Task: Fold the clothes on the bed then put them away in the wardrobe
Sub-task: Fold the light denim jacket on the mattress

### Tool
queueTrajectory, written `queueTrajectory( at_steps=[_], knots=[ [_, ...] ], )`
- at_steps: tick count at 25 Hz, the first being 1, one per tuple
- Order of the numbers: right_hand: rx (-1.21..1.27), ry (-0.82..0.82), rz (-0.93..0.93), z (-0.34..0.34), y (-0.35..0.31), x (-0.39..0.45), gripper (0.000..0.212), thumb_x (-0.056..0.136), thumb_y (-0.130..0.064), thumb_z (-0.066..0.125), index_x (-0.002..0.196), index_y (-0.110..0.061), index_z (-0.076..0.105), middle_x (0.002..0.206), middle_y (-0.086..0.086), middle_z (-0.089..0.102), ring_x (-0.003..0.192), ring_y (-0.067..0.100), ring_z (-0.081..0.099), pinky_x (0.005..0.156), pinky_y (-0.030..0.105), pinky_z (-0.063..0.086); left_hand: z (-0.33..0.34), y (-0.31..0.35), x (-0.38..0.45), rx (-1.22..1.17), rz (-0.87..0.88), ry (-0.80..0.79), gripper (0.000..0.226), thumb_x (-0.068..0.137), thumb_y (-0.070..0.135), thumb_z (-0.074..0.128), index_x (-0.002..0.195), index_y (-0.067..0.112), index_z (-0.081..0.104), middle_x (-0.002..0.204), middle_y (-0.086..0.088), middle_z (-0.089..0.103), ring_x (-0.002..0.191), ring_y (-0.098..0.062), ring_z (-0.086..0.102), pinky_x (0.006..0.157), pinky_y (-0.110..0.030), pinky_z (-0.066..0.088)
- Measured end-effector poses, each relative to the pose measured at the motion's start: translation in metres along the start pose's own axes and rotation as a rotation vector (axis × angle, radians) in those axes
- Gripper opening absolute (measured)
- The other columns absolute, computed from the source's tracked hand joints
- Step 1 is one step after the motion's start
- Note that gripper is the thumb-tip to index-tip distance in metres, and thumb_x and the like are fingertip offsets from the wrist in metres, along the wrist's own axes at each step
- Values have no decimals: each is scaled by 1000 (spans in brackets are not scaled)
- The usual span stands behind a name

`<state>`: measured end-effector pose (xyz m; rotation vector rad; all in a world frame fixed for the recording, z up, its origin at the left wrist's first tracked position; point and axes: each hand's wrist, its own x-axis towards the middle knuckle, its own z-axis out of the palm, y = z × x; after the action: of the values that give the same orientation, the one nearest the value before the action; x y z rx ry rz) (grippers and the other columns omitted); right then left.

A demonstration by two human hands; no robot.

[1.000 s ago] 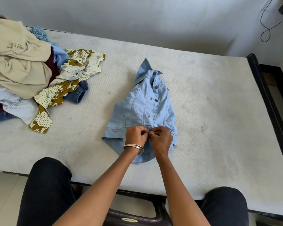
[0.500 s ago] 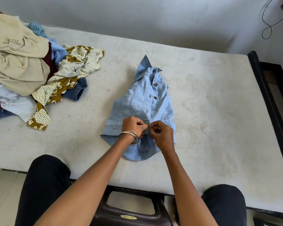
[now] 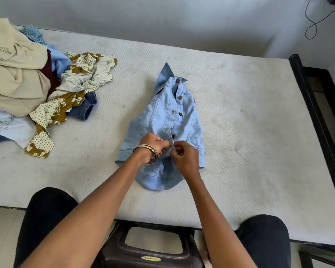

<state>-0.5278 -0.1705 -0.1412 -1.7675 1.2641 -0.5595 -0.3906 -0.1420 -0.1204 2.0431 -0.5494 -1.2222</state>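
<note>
Pinching the placket of a denim shirt (image 3: 162, 120) on the bed (image 3: 240, 132), left hand (image 3: 153, 146) and right hand (image 3: 184, 157) work a button.
Soft, light cloth probably folds easily; best held at hems.

Light-blue denim shirt (image 3: 166, 120) — collar away, partly buttoned — lies mid-bed (image 3: 240, 132).

Soft, even daylight, faint shadows under the forearms; sharp focus throughout, wide-angle bending at the bed (image 3: 240, 132) edges.
</note>
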Motion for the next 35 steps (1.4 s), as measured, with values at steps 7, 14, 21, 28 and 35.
queueTrajectory(
  at_steps=[7,14,21,28,35],
  knots=[
    [333,-63,386,15,10,1,24,72,-25,77,64,-4,69,55,5,53,58,18,45,59,37,37,4,-14,-5,261,265,153,13,74,15,70,63,8,71,56,-9,67,45,-14,55,52,-29,52],
    [330,-159,153,3,22,-4,23,85,-8,65,72,10,61,61,6,43,60,16,34,57,32,25,0,-9,-3,163,160,-52,16,81,7,67,65,5,64,56,-7,61,42,-13,56,45,-28,54],
    [-227,-172,-365,-1,20,12,20,74,-10,58,57,-4,49,56,3,40,57,17,37,56,28,19,3,-19,2,-7,-110,-87,24,83,13,60,60,10,53,53,-4,45,42,-15,34,40,-19,30],
    [382,50,320,9,25,-6,28,96,-29,60,84,-5,67,66,0,61,63,13,55,61,33,46,-17,-24,2,546,372,-105,30,80,29,76,104,15,65,96,-6,64,84,-21,62,70,-34,54],
    [-552,-20,215,-26,71,-17,76,78,3,67,141,-28,39,144,8,30,125,36,32,97,53,35,-37,-97,9,1131,239,318,70,81,44,68,141,24,37,134,-12,41,119,-37,45,92,-53,42]
  ],
)
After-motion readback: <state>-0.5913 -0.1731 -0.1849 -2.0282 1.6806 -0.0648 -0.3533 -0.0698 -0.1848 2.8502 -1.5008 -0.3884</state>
